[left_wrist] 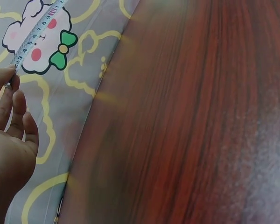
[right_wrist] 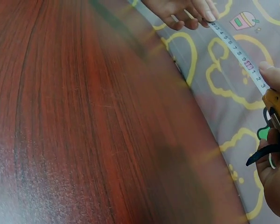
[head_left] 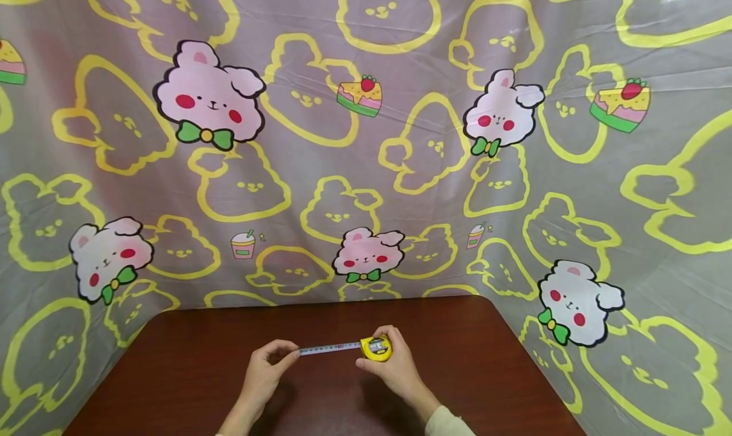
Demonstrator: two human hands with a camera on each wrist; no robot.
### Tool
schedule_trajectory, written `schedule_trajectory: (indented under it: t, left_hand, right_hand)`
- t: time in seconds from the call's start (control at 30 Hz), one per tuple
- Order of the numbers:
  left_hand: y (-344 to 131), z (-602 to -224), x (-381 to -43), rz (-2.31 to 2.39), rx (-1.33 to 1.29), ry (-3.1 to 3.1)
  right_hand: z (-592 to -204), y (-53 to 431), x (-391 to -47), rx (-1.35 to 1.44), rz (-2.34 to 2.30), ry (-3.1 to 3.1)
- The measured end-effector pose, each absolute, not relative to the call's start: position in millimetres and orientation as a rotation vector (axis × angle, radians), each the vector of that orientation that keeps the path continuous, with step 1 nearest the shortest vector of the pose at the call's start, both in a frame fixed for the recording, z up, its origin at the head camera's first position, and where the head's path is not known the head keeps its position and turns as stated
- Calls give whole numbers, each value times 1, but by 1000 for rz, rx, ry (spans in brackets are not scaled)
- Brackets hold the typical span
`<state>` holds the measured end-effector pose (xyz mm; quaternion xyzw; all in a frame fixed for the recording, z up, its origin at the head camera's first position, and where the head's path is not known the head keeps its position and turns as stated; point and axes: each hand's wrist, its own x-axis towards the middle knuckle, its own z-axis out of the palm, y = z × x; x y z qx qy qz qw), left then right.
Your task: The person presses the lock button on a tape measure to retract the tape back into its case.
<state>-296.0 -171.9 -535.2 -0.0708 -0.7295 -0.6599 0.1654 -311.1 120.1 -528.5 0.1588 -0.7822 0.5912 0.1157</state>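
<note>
A yellow tape measure (head_left: 375,347) is gripped in my right hand (head_left: 398,364), its case between thumb and fingers. From the case a white blade (head_left: 330,349) runs out to the left, held up above the table. My left hand (head_left: 267,367) pinches the blade's free end between thumb and forefinger. In the left wrist view the other fingers of the left hand (left_wrist: 14,140) are bent loosely below the pinch. The right wrist view has the blade (right_wrist: 238,53) stretched between both hands, with printed numbers on it. A dark strap (right_wrist: 266,151) hangs from the case.
Beneath both hands lies a dark reddish-brown wooden table (head_left: 189,360) with rounded far corners. A grey curtain (head_left: 423,201) printed with yellow outlines and cartoon rabbits encloses the table at the back and sides.
</note>
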Motion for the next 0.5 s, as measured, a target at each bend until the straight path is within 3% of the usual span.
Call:
schedule_trajectory:
  t: [0.5]
  left_hand:
    - [-152, -539, -299, -1884, -257, -2067]
  right_hand:
    - [-533, 114, -310, 457, 1749, -2272]
